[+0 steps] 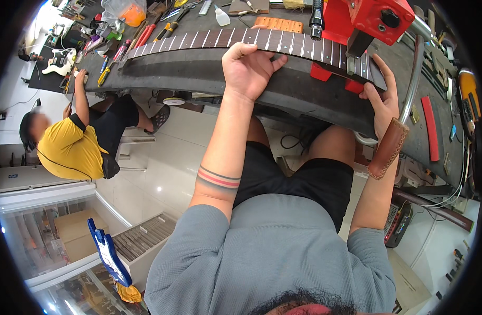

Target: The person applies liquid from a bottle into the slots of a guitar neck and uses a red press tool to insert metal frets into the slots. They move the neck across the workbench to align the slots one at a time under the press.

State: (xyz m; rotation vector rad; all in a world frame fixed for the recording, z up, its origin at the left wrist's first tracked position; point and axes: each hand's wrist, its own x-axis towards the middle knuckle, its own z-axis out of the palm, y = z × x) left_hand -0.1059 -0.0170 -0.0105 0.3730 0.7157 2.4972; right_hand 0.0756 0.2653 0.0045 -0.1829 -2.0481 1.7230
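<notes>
The long dark grey counter (283, 92) curves across the upper part of the view, cluttered with hand tools along its far edge; a second person in a yellow shirt (67, 149) sits at its left end, one hand up on the surface; on the counter lies the long dark wooden guitar neck with metal frets (199, 39), stretched from left to right, its right end passing under a red metal press (367, 18) that stands over the fretboard. The left hand (249, 71) is curled over the near edge of the neck about midway along, fingers folded on top of the fretboard, grasping it; the right hand (384, 102), with a brown leather cuff (388, 148) at the wrist, lies open against the neck's right end, fingers spread flat, pressing rather than gripping. The neck looks stiff and fairly light, likely to pivot if lifted by one end; its polished board could be slippery and the frets easy to mark, so the edges seem the safest hold.
</notes>
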